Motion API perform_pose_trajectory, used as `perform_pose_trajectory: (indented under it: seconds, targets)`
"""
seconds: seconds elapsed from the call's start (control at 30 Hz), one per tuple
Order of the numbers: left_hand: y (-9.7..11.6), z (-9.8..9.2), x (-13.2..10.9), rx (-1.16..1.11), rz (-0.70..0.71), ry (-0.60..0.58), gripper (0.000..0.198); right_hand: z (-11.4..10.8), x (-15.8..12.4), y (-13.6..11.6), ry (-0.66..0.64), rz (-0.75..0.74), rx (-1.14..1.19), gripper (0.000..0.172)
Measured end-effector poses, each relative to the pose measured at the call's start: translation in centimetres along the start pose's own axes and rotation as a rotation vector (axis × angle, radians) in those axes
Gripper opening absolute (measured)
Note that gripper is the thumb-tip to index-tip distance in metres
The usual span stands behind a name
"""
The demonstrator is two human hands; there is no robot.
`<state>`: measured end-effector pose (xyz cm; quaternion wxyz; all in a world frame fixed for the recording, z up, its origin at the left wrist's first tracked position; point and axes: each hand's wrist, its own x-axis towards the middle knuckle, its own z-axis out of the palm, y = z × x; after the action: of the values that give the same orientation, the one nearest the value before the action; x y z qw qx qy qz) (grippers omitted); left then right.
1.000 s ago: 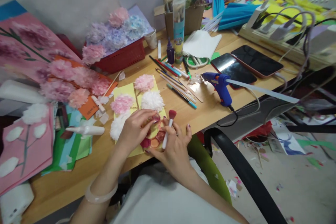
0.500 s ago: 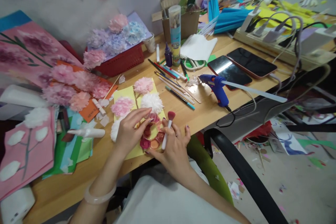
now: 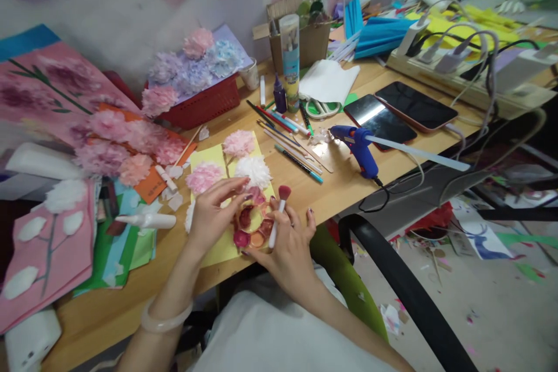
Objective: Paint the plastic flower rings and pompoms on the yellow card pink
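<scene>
A round palette (image 3: pixel 256 238) with pots of pink, red and orange colour is over the yellow card (image 3: pixel 209 253). My right hand (image 3: pixel 290 238) grips the palette's right side, thumb at its near edge. The same hand keeps a white-handled brush (image 3: pixel 273 235) with red bristles between its fingers, bristles pointing away from me. My left hand (image 3: pixel 213 209) is at the palette's left edge, fingers bent, with a gap between thumb and fingertips and nothing visible in them. Pink paper flowers (image 3: pixel 239 143) and a white paper flower (image 3: pixel 253 171) lie on the card just beyond.
A blue glue gun (image 3: pixel 360 145) with a long glue stick rests to the right, near two phones (image 3: pixel 416 104). Brushes and pens (image 3: pixel 299 163) lie behind the palette. A red basket (image 3: pixel 204 104) stands at the back. A white bottle (image 3: pixel 150 220) lies left; a chair armrest (image 3: pixel 392 279) is right.
My left hand has drawn slightly left, away from the palette's pots, its thumb and fingers a little farther apart. My right hand keeps its grip on the palette and brush.
</scene>
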<state>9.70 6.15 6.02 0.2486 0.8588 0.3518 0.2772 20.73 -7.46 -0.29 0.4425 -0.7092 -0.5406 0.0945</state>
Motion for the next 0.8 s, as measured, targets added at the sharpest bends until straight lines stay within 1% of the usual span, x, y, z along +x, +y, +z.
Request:
perform_pose_trajectory:
  seconds: [0.07,0.1,0.23,0.3,0.37,0.43,0.5,0.6,0.67,0.73,0.8]
  targets:
    - [-0.1,-0.3,-0.1,0.000,-0.042,0.042,0.029,0.0,0.0,0.0,-0.012,0.001,0.005,0.059]
    - [-0.1,-0.2,-0.2,0.003,-0.049,0.044,0.028,0.0,-0.1,0.0,-0.018,0.001,0.006,0.060]
    - [0.2,0.8,-0.4,0.015,-0.006,-0.037,0.022,0.0,-0.1,0.0,-0.022,0.001,-0.005,0.057]
    - [0.5,1.5,-0.4,0.016,0.022,-0.075,0.022,0.0,0.0,0.0,-0.021,0.002,0.000,0.055]
    - [0.6,1.8,-0.4,0.019,0.030,-0.086,0.023,0.0,0.0,0.0,-0.018,0.004,0.007,0.057]
    - [0.7,1.7,-0.3,0.017,0.021,-0.088,0.022,0.0,0.0,0.0,-0.014,0.002,0.011,0.060]
    - [0.7,1.2,-0.1,0.008,-0.003,-0.079,0.021,-0.1,0.0,0.1,-0.015,0.002,0.014,0.063]
    - [0.8,0.2,0.0,-0.007,-0.063,-0.013,0.023,-0.1,0.0,0.1,-0.019,0.003,0.013,0.064]
    - [0.9,-0.2,0.0,-0.014,-0.077,0.016,0.025,-0.1,0.0,0.1,-0.018,0.005,0.014,0.063]
    - [0.9,0.0,0.1,-0.017,-0.052,-0.007,0.022,0.0,0.0,0.1,-0.012,0.005,0.014,0.063]
    - [0.9,0.6,0.0,-0.019,-0.012,-0.058,0.019,0.0,0.0,0.1,0.000,-0.004,0.006,0.062]
